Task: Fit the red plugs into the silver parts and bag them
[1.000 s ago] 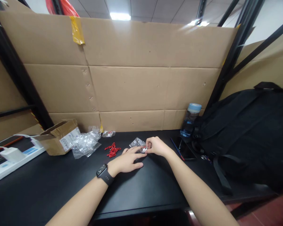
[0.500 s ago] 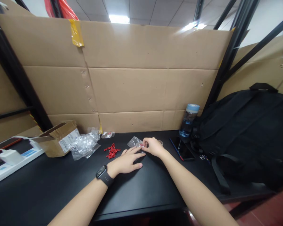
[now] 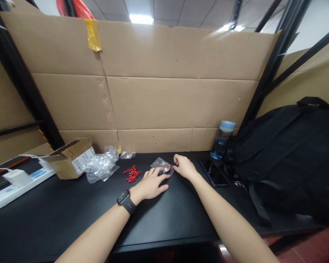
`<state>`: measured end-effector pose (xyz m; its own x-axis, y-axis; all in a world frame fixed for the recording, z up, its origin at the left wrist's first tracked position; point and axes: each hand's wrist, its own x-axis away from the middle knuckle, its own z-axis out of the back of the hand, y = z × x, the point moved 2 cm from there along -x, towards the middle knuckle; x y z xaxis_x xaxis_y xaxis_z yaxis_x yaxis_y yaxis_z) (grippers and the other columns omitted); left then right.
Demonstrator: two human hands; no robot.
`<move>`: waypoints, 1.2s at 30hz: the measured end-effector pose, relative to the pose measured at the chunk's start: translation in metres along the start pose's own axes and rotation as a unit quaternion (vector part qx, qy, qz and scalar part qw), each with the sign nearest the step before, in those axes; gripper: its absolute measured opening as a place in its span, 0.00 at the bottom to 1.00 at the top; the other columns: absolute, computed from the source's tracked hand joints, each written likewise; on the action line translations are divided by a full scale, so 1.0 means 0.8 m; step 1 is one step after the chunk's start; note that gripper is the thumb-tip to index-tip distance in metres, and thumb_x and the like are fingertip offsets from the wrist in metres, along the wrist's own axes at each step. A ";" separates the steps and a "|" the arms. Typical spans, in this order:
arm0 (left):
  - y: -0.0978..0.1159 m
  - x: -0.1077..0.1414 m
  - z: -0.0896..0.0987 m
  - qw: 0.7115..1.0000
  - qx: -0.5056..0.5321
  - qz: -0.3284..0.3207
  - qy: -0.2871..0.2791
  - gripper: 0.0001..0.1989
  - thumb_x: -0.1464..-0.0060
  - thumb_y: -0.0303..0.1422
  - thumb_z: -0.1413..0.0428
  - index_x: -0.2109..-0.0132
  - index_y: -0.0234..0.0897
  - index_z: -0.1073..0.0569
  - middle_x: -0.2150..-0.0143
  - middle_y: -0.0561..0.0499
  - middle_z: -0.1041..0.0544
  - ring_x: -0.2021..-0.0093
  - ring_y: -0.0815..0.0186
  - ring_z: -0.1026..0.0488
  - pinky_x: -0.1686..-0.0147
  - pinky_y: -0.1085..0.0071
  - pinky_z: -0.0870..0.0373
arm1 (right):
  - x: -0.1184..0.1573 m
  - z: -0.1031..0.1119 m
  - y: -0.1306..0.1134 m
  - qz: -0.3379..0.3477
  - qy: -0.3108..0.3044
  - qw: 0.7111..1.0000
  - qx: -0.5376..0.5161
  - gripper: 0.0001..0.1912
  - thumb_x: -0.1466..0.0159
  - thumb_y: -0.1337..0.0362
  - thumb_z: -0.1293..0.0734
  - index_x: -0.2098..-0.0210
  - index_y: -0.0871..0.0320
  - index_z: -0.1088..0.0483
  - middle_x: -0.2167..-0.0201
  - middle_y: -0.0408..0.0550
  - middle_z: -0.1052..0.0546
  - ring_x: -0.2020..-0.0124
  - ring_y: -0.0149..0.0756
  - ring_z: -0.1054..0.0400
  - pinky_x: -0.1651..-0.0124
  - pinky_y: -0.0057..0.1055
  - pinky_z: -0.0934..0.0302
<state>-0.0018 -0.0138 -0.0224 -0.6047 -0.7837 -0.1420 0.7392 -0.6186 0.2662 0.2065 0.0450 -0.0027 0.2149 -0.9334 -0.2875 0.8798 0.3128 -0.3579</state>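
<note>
A small clear plastic bag [image 3: 159, 163] lies on the black table with a round item with red on it [image 3: 166, 168] inside or under the film; I cannot tell which. My left hand [image 3: 151, 184], a dark watch on its wrist, rests with spread fingers, the fingertips at the bag's near edge. Just right of the bag is my right hand [image 3: 185, 168], its fingers curled and the thumb apart from the index finger, with nothing visible between them. Left of my left hand sits a pile of red cord loops [image 3: 132, 173].
Crumpled clear bags [image 3: 102, 166] lie beside an open cardboard box [image 3: 68, 160] and a white power strip [image 3: 24, 188]. To the right are a phone [image 3: 214, 173], a water bottle [image 3: 222, 140] and a black backpack [image 3: 287, 157]. Cardboard [image 3: 153, 102] walls the back.
My right hand has drawn back to the right from the round item, uncovering it and more of the bag. My left hand keeps its place by the bag. The view has shifted slightly.
</note>
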 end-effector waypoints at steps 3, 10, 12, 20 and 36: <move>-0.005 0.003 0.005 1.000 0.007 -0.003 -0.010 0.23 0.37 0.48 0.49 0.36 0.59 0.34 0.31 0.48 0.40 0.34 0.46 0.42 0.38 0.44 0.43 | 0.001 -0.001 -0.005 0.079 -0.022 0.996 -0.040 0.15 0.46 0.69 0.26 0.64 0.55 0.34 0.64 0.41 0.27 0.65 0.31 0.33 0.66 0.25 0.49; -0.007 0.007 0.013 0.999 0.005 -0.030 -0.032 0.23 0.37 0.46 0.48 0.36 0.57 0.34 0.31 0.47 0.39 0.32 0.47 0.42 0.39 0.45 0.40 | 0.008 -0.008 -0.017 0.104 -0.011 0.994 -0.039 0.17 0.44 0.58 0.24 0.63 0.54 0.33 0.62 0.41 0.29 0.60 0.33 0.34 0.68 0.25 0.51; -0.005 0.006 0.014 0.999 0.002 -0.028 -0.033 0.23 0.36 0.45 0.48 0.36 0.56 0.33 0.30 0.47 0.40 0.32 0.48 0.42 0.39 0.45 0.40 | 0.008 -0.011 -0.021 0.098 0.009 0.995 -0.008 0.17 0.43 0.56 0.24 0.63 0.53 0.34 0.59 0.42 0.30 0.56 0.36 0.34 0.68 0.26 0.52; -0.001 0.004 0.015 0.999 0.004 -0.028 -0.027 0.21 0.36 0.40 0.49 0.37 0.54 0.31 0.29 0.48 0.41 0.33 0.48 0.40 0.39 0.46 0.39 | 0.001 -0.026 -0.028 0.085 0.051 0.993 0.065 0.19 0.41 0.50 0.26 0.67 0.54 0.35 0.63 0.43 0.30 0.60 0.37 0.35 0.66 0.29 0.49; -0.015 0.011 0.026 0.999 -0.029 0.005 -0.035 0.19 0.39 0.38 0.44 0.43 0.62 0.25 0.36 0.51 0.31 0.32 0.42 0.44 0.40 0.43 0.44 | 0.006 -0.020 -0.020 0.119 0.023 0.992 -0.032 0.08 0.41 0.65 0.28 0.66 0.54 0.32 0.62 0.42 0.30 0.58 0.34 0.35 0.63 0.27 0.48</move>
<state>-0.0223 -0.0122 -0.0070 -0.6158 -0.7846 -0.0719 0.7594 -0.6153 0.2115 0.1868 0.0384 -0.0125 0.3919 -0.8233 -0.4106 0.7780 0.5348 -0.3296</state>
